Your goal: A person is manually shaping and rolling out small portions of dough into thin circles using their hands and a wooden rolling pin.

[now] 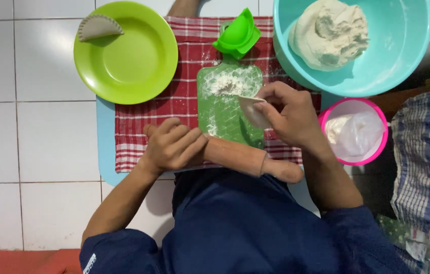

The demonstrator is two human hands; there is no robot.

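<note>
My left hand (173, 144) is closed over a wooden rolling pin (245, 158) that lies across the near end of a small green cutting board (225, 114). My right hand (288, 111) pinches a thin flat round of dough (252, 109) lifted over the board's right edge. A heap of white flour (226, 83) sits on the far part of the board. Beyond the board stands a green hinged dumpling press (238, 34), folded. A lime green plate (133, 56) at the left carries one crimped half-moon dumpling (98, 27).
A red checked cloth (146, 124) lies under the board on a light blue mat (105, 137). A turquoise bowl (402, 45) with a big lump of dough (329, 33) stands at the far right. A pink bowl (354, 132) holds a plastic bag. Checked fabric (425, 162) lies at right. White floor tiles surround.
</note>
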